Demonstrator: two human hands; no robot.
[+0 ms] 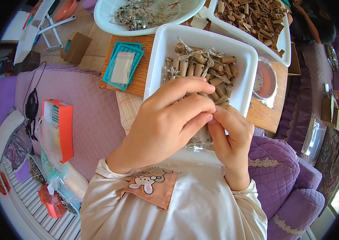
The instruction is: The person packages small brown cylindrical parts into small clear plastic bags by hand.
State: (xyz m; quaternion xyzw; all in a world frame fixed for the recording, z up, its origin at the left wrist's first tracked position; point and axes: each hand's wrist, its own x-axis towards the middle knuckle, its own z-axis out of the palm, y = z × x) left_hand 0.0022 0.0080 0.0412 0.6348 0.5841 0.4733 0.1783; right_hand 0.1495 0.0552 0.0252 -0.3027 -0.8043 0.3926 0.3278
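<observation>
Clear wrapper [211, 113] pinched by both hands' grip, white tray [159, 60], wooden table [137, 82], purple sofa [93, 116]

Left hand [169, 122]: fingers curled, tips pinched against the right hand's.
Right hand [230, 138]: fingertips met the left hand over a clear wrapper [198, 141].
White tray [157, 70]: held brown sticks [209, 70] in clear wrappers, just beyond both hands.
Wooden table [139, 76]: carried the tray and a teal mould [123, 66].
Orange box [63, 126]: lay on purple cushion [93, 116], well left.
</observation>
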